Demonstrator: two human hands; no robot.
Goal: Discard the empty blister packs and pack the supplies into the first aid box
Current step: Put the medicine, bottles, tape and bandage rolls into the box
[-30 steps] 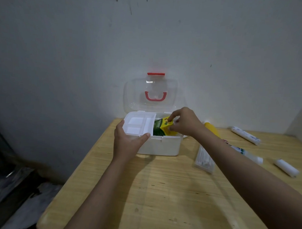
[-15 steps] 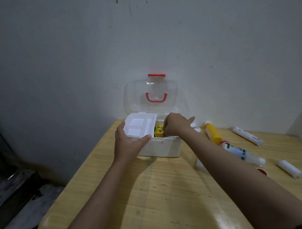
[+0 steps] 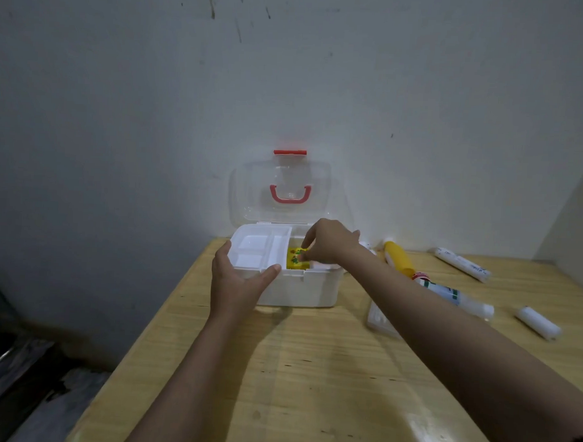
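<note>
The white first aid box (image 3: pixel 301 289) stands open on the wooden table, its clear lid (image 3: pixel 281 194) with a red handle upright against the wall. A white divided tray (image 3: pixel 261 248) sits in its left half. My left hand (image 3: pixel 240 282) grips the box's front left corner and the tray's edge. My right hand (image 3: pixel 329 243) reaches into the right half, fingertips on a yellow and green packet (image 3: pixel 295 258) lying low inside. To the right on the table lie a yellow bottle (image 3: pixel 398 259), a white bottle (image 3: pixel 456 296), two bandage rolls (image 3: pixel 462 264) (image 3: pixel 537 322) and a clear flat pack (image 3: pixel 379 318).
A grey wall rises right behind the box. The table's left edge (image 3: pixel 168 302) drops off to dark clutter on the floor. Bare wood (image 3: pixel 311 370) lies in front of the box between my forearms.
My right hand has lowered the yellow and green packet from the box's rim down into the right half. My left hand stayed on the front left corner.
</note>
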